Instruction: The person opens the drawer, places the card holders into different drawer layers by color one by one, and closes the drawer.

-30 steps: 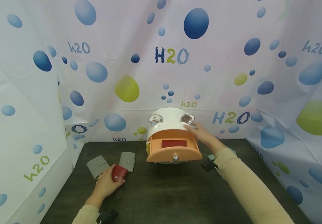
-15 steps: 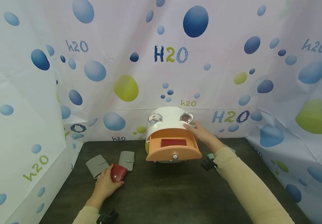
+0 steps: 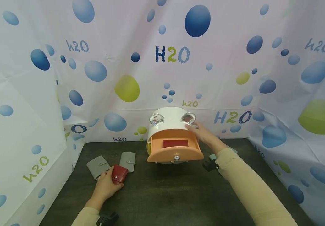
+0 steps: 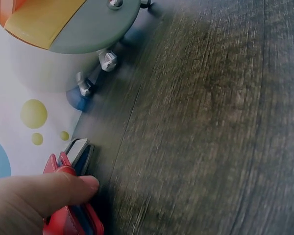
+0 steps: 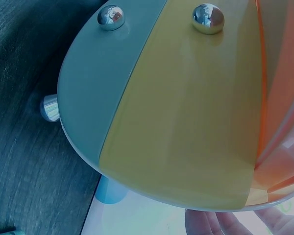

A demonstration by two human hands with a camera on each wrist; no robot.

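My left hand (image 3: 105,187) grips a small red snap wallet (image 3: 119,174) at the table's left, thumb along its near edge. In the left wrist view the thumb presses on the red wallet (image 4: 68,223). A grey wallet (image 3: 98,166) lies just behind that hand, and another grey wallet (image 3: 128,160) to its right. My right hand (image 3: 203,133) rests on the upper right side of a round white drawer cabinet (image 3: 170,117), fingers spread. Its orange top drawer (image 3: 162,156) is pulled out, with a dark red flat item (image 3: 175,143) inside.
Below the orange drawer are a yellow drawer (image 5: 186,112) and a grey-green drawer (image 5: 98,88) with round metal knobs, both pushed in. A teal item (image 3: 212,157) lies partly under the right forearm. A bubble-printed curtain (image 3: 162,78) stands behind the dark wooden table (image 3: 165,194).
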